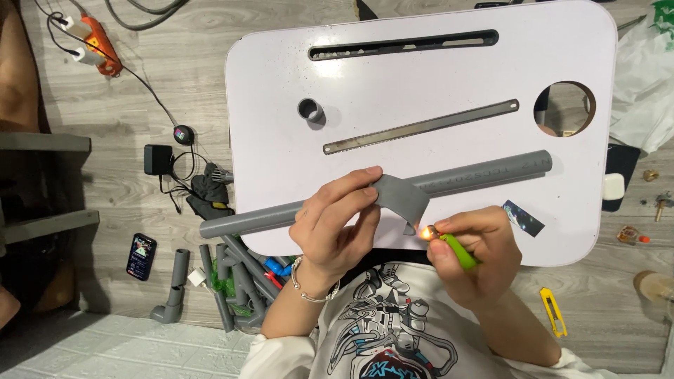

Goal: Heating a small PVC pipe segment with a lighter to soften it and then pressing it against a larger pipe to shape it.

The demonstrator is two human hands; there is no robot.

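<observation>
My left hand (pixel 335 224) pinches a bent strip of grey plastic (pixel 401 198) and holds it above the near edge of a small white table (pixel 449 77). My right hand (pixel 477 245) grips a green lighter (pixel 456 250). Its small flame (pixel 425 232) burns just under the lower tip of the grey strip. A long grey pipe (pixel 491 175) lies across the table behind both hands, and its left end sticks out past the table's edge.
A hacksaw blade (pixel 421 127) and a short grey pipe ring (pixel 310 110) lie on the table. Grey pipe pieces and fittings (pixel 232 277) are heaped on the floor to the left, beside a phone (pixel 141 256). A yellow utility knife (pixel 553 311) lies at right.
</observation>
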